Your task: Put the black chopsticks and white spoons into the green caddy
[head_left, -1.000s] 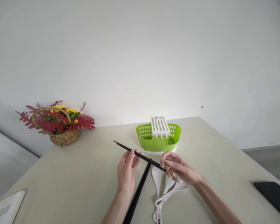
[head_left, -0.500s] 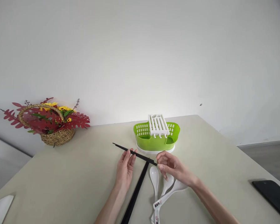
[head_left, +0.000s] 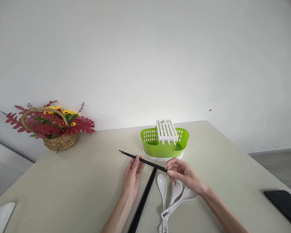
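Observation:
A pair of black chopsticks (head_left: 150,163) is held at a slant above the table, thin tips pointing left. My left hand (head_left: 132,174) pinches them near the middle between thumb and fingers. At their thick right end my right hand (head_left: 184,174) has thumb and fingertips closed on them. Beneath, more black chopsticks (head_left: 143,204) lie bundled on the table. Three white spoons, among them a left one (head_left: 162,184), a middle one (head_left: 176,191) and a right one (head_left: 181,200), rest with handles crossing; my right hand partly covers the latter two.
A green basket (head_left: 157,150) with a white slotted rack (head_left: 167,131) across its top stands behind my hands. To the left is a wicker basket (head_left: 61,142) of artificial flowers. A black phone (head_left: 285,207) lies at right, a white object (head_left: 2,215) at the near left.
My right hand has closed on the thick end of the chopsticks, and their ends now look more even. My left hand keeps its pinch. The view shifted slightly.

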### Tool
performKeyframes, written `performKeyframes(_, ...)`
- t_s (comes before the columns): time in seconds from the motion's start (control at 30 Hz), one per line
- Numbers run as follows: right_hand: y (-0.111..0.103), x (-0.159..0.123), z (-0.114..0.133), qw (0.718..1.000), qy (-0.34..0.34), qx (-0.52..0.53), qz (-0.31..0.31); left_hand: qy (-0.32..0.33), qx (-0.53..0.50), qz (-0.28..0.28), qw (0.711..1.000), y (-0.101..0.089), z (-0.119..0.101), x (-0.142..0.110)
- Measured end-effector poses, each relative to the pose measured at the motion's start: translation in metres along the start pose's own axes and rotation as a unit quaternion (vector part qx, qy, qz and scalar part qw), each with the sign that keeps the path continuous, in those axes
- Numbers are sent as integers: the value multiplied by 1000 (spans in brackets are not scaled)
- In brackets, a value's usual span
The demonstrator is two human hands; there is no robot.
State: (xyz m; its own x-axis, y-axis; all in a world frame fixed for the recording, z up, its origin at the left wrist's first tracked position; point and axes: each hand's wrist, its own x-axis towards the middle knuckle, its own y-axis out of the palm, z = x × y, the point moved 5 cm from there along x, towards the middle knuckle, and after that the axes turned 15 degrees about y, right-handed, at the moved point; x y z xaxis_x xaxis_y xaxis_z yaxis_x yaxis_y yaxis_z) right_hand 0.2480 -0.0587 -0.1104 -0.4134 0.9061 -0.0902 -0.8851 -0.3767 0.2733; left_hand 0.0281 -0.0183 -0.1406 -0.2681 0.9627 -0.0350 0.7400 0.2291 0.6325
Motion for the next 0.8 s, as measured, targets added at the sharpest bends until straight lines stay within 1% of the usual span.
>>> performKeyframes(0.2, -1, 0, -2, 1000, 3, -19, -4, -6, 24, 26, 999, 5, -1, -6)
performKeyframes(0.5, -2, -1, -1, 1000, 0, -16, -18, -19, 47, 40, 998, 7, -2, -9)
performKeyframes(0.8, -6, -1, 1, 995, -2, -38, -96, -10, 61, 19, 998, 6, -2, -10)
